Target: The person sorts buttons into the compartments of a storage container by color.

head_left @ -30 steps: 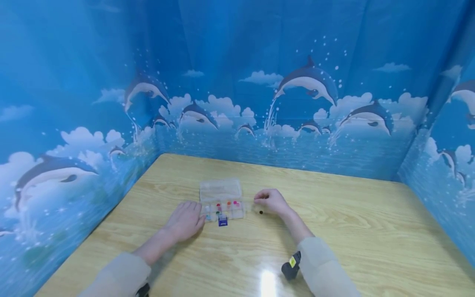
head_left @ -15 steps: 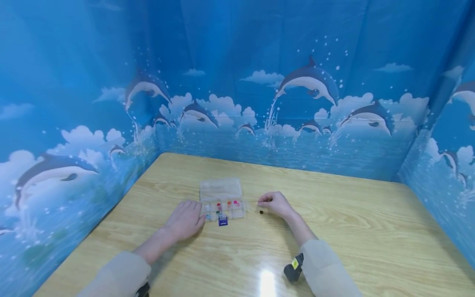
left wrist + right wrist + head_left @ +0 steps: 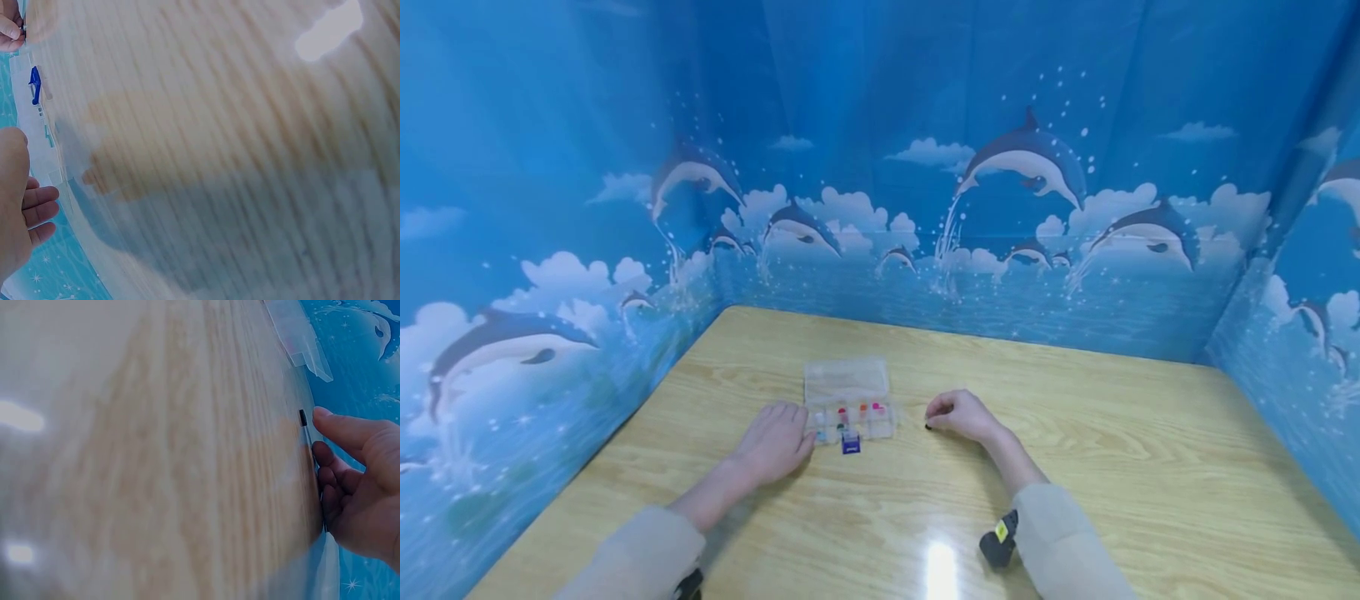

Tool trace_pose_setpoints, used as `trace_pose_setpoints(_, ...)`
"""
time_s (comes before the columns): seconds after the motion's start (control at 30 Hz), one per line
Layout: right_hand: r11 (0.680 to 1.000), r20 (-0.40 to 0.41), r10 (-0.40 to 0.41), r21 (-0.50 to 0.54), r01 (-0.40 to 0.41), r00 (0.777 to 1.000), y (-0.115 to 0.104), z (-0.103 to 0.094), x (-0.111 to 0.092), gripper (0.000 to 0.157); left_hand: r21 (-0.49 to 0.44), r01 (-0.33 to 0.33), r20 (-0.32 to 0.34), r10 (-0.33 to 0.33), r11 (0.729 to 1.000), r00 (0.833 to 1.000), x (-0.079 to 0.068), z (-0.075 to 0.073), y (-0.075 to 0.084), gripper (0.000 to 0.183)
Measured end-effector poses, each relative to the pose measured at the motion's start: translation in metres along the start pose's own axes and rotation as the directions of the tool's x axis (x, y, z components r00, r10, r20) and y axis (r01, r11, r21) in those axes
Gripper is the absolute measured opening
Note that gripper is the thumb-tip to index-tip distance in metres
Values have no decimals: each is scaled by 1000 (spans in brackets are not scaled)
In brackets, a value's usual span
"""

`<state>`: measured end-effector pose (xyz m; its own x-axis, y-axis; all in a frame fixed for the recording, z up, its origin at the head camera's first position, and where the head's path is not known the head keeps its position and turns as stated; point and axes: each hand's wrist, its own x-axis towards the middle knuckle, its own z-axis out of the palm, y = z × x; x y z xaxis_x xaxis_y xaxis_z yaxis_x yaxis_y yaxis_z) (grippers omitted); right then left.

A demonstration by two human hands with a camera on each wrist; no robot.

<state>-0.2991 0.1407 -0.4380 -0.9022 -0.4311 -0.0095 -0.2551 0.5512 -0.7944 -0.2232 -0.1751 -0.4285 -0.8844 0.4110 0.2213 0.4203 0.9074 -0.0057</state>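
Observation:
A clear plastic compartment box [image 3: 882,429] lies on the table with its transparent lid [image 3: 846,381] folded back. Small red, orange, pink and green pieces sit in its compartments. At its front edge is a dark blue clasp-like part [image 3: 851,444]. My left hand [image 3: 775,446] rests beside the box's left side, fingers extended and holding nothing. To the right of the box, my right hand [image 3: 961,415] reaches down to a small black piece [image 3: 928,427] on the table. In the right wrist view the black piece [image 3: 303,417] is near the thumb tip, with thumb and index finger apart.
The wooden table [image 3: 1097,467] reaches back to a blue curtain [image 3: 880,150] printed with dolphins, which also runs along both sides. A black wrist device [image 3: 998,540] is at the right sleeve. Light glares off the table's front [image 3: 942,571].
My right hand has shifted slightly right and down, away from the box, and its fingertips now meet the black piece. My left hand and the box stay where they were.

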Motion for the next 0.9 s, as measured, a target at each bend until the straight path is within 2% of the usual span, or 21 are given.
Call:
trace_pose_setpoints(0.4,996,48,-66,-56,68,997,2,-2,1,7,-4,10,14,-10,1000,1000,0,-3,0,32)
trace_pose_setpoints(0.9,997,63,-55,-52,59,996,3,-1,0,3,-3,0,11,0,1000,1000,-1,-1,0,34)
